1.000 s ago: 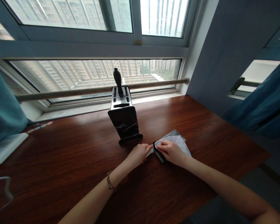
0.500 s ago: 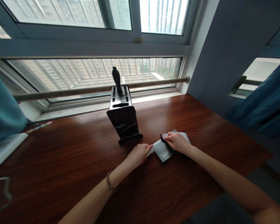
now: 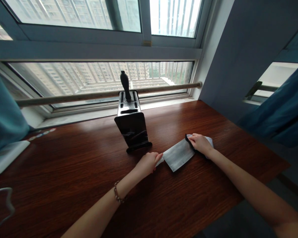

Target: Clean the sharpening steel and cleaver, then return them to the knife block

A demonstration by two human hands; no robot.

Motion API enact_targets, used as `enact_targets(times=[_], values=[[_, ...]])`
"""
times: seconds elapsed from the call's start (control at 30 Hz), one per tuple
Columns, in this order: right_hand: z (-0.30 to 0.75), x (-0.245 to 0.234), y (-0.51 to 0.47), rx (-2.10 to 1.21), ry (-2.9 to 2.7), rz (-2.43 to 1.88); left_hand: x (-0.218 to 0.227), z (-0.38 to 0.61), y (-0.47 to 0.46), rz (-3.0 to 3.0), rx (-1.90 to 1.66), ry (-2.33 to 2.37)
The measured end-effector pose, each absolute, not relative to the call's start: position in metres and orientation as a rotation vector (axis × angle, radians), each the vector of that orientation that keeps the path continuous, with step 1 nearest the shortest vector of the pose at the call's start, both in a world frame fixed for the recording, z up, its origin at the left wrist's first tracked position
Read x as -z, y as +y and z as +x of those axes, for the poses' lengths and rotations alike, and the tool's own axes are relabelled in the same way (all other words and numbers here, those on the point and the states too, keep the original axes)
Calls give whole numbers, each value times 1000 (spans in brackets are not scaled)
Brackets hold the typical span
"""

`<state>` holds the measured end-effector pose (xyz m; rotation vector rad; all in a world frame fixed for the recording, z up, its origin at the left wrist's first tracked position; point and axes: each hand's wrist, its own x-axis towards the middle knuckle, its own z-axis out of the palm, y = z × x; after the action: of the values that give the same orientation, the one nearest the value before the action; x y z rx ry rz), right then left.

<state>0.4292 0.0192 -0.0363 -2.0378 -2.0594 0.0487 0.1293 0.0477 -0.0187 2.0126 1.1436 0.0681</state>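
A flat grey rectangular blade [image 3: 177, 155], like a cleaver's, lies on the dark wooden table [image 3: 64, 165]. My left hand [image 3: 147, 163] is closed around its near end, with the handle hidden in my fist. My right hand [image 3: 200, 143] presses a pale cloth with a dark edge [image 3: 210, 140] onto the blade's far end, fingers curled over it. Just behind my left hand stands a black and steel knife block [image 3: 132, 129] with one dark knife handle [image 3: 125, 85] sticking up from it.
A wooden rail [image 3: 76, 97] runs along the window behind the table. A white object [image 3: 5, 157] and a teal curtain [image 3: 2, 115] are at the far left, and a blue curtain [image 3: 283, 112] hangs at the right. A wire outline shape [image 3: 0, 206] lies at the lower left.
My right hand has slid the cloth along the blade from near my left hand out to the far right end, uncovering the blade. My left hand has stayed still.
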Motion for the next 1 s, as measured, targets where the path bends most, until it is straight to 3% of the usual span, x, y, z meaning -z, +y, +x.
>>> enact_targets(times=[0.17, 0.3, 0.43, 1.0], values=[[415, 28, 12, 77, -2057, -2060, 17, 130, 47, 2019, -58, 1157], [370, 17, -1, -98, -2347, -1691, 21, 130, 47, 2034, -62, 1152], [329, 12, -7, -50, -2498, -1539, 27, 128, 48, 2043, -87, 1151], [406, 26, 20, -15, -2257, -1926, 21, 128, 47, 2031, -67, 1153]])
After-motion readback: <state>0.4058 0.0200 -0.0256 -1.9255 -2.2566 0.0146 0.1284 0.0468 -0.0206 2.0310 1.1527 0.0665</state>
